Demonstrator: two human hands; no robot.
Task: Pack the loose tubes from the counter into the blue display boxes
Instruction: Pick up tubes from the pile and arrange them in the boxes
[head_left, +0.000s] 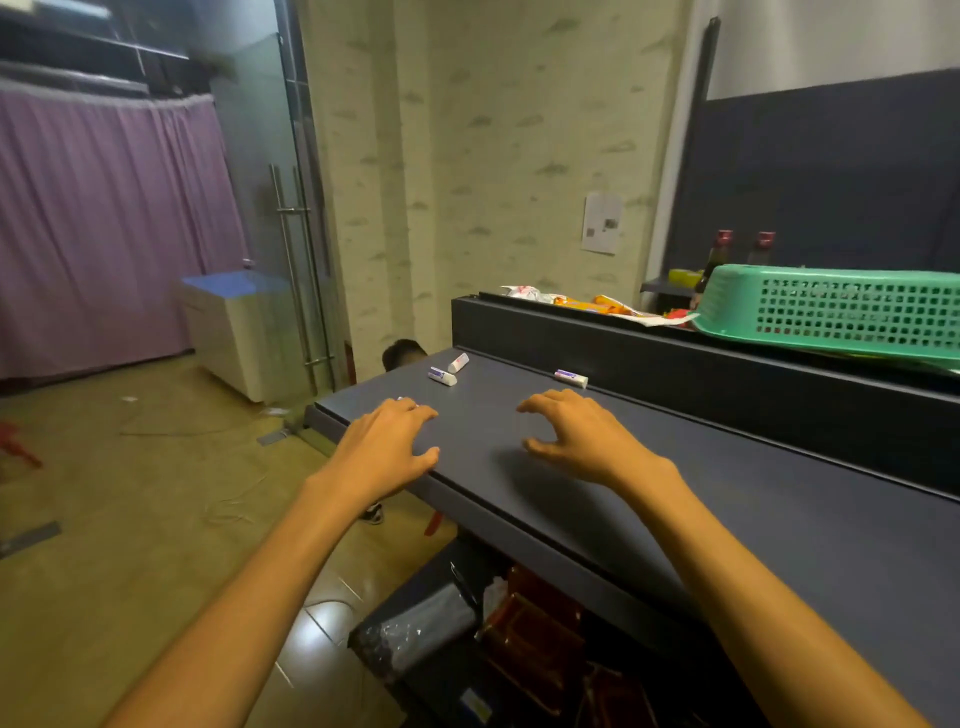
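- Both forearms reach forward from the bottom edge over the dark counter.
- The left hand lies palm down at the counter's near-left edge, fingers stretched forward and slightly spread, thumb out to the right along the surface. It grips nothing that can be seen.
- A small pale tip shows just past the left fingers; whether it is another tube, and whether the fingers touch it, cannot be told.
- The right hand hovers palm down above the counter, fingers bent like a claw and thumb curved under them, with a wide gap between. Nothing is in it, and its shadow falls on the surface below.
- Three loose white tubes lie on the far part of the counter, beyond both hands: tube one and tube two close together near the far-left corner, tube three farther right, against the raised back ledge.
- The labels on the tubes are too small to read.
- A green basket sits on the ledge, cut off by the right edge of the view.
- No blue display box shows in view.
- Under the counter, shelves hold dark, blurred items that cannot be made out.
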